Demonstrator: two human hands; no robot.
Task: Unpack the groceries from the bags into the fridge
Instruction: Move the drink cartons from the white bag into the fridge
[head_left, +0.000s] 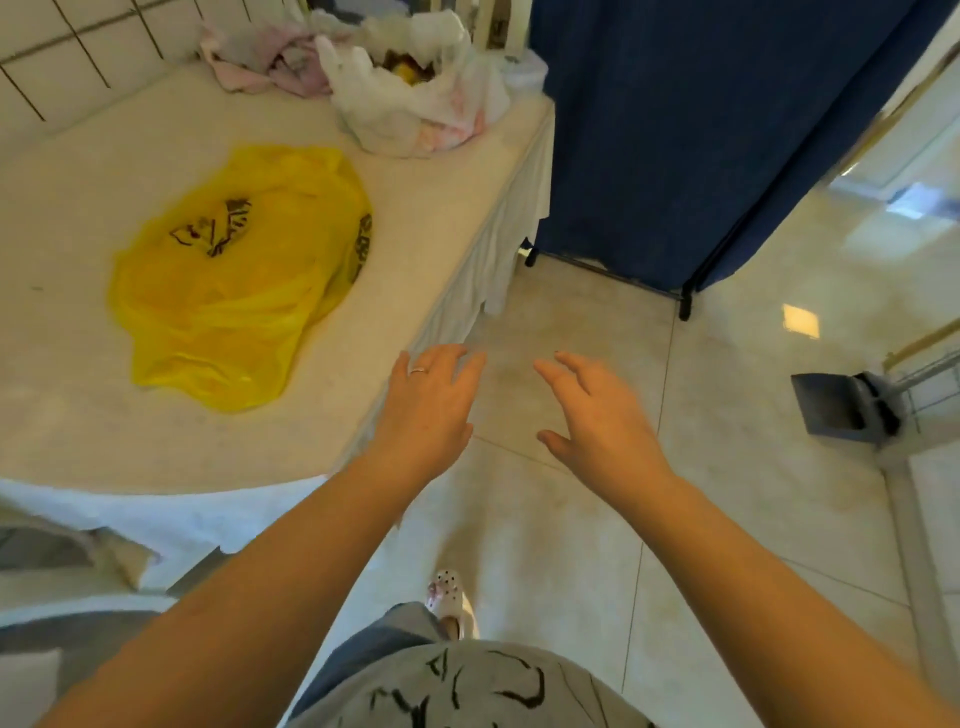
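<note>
Two hands out front, apart, fingers loose, holding nothing — left hand, right hand. Two bags on the table — yellow bag flat, left of the left hand; white bag far beyond.

White bag contents indistinct

The yellow bag on the table carries dark print, but it is too crumpled to read.

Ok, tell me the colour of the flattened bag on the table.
Yellow with dark print, seen in the head view: the flattened bag.
</note>
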